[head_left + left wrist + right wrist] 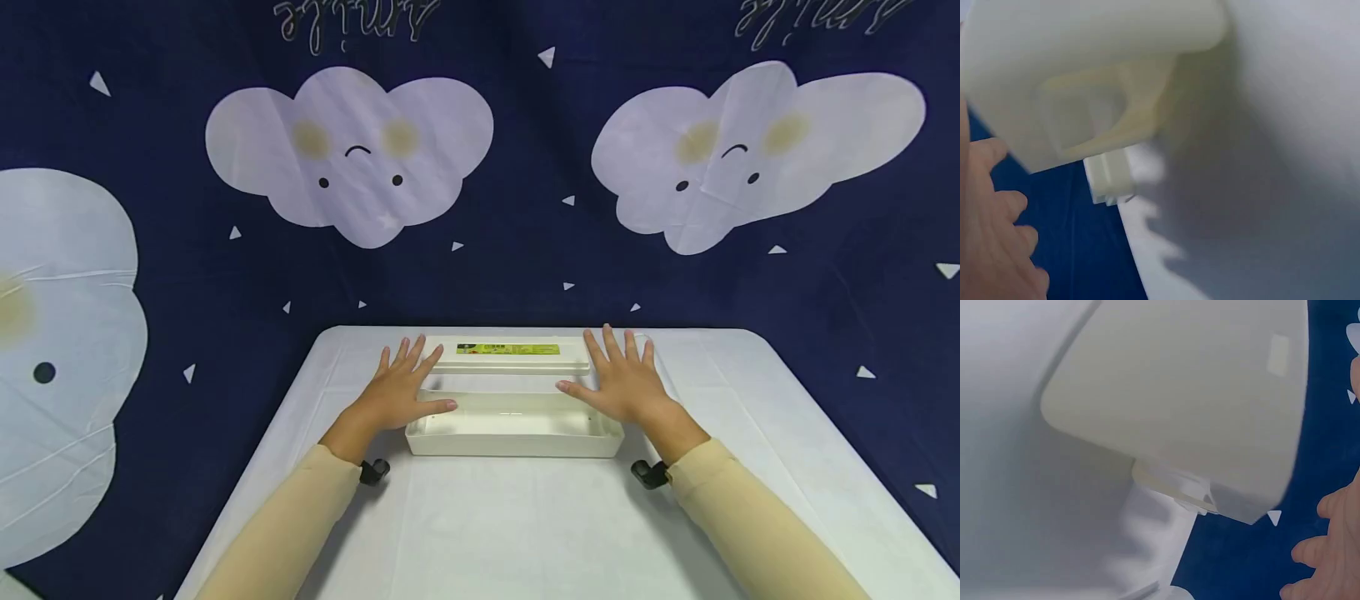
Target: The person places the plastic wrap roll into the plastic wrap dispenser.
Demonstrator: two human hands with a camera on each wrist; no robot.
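At the far left we saw a dark blue backdrop (525, 250) printed with pale clouds behind a worktop (525, 533) under a white cloth. Our left hand (401, 390) lay flat with its grip spread, fingers straight, thumb tip touching the left end of a shallow white tray (514, 427). The tray sat open near the middle of the worktop, its long side toward us. Just behind it, touching or nearly so, lay a white lid (510, 355) with a green and yellow label. Our right hand (622, 379) matched the left, grip spread and flat, thumb at the tray's right end, fingertips beside the lid. Both wrist views showed the tray's corner close up and blurred.
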